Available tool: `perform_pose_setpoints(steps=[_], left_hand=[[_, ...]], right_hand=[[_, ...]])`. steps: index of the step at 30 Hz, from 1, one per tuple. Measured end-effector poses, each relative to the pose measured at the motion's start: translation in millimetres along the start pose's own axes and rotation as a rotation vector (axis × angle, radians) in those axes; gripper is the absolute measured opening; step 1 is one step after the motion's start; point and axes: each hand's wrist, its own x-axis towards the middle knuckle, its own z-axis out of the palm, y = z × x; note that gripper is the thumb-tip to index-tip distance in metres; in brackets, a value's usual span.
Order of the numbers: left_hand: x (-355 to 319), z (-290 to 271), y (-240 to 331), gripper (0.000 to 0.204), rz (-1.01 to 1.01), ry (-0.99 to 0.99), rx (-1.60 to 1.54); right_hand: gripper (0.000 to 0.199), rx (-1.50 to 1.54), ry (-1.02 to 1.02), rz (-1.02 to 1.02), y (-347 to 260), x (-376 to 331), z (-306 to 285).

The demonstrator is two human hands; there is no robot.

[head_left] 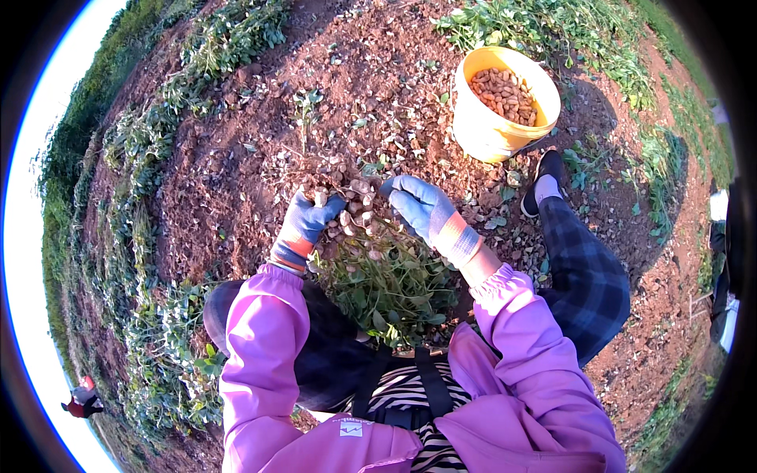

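Note:
Both of my hands wear blue work gloves with orange and grey cuffs. My left hand (303, 225) is closed on an uprooted peanut plant (386, 288), near its roots. A cluster of pods (359, 206), with soil-coloured shells, hangs between my hands. The plant's green leaves spread below, between my legs. At the right side of the cluster is my right hand (426, 209), its fingers bent and held together close to the pods. Whatever they may pinch is hidden behind the glove.
A yellow bucket (493, 130) partly filled with picked peanuts (505, 94) stands ahead on the right, beside my shoe (546, 180). Pulled plants (169, 130) lie in rows over reddish soil. Far off at the left is a person in red (81, 402).

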Motion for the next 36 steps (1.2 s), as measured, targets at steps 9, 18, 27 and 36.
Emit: perform_pose_setpoints(steps=[9,18,27,36], left_hand=[[-4,6,8,0.014,0.07,-0.115,-0.202],[-1,-2,-13,0.021,0.112,-0.056,0.013],[-2,2,-2,0.031,-0.106,-0.106,-0.091],[-1,3,-11,0.025,0.046,-0.139,-0.076]], right_hand=[[0.023,-0.276,0.022,-0.073,20,15,26],[0.015,-0.521,-0.31,-0.055,-13,1,6],[0.029,0.176,-0.095,0.053,-7,-10,-6],[0.013,-0.003,-0.066,-0.185,-4,11,22]])
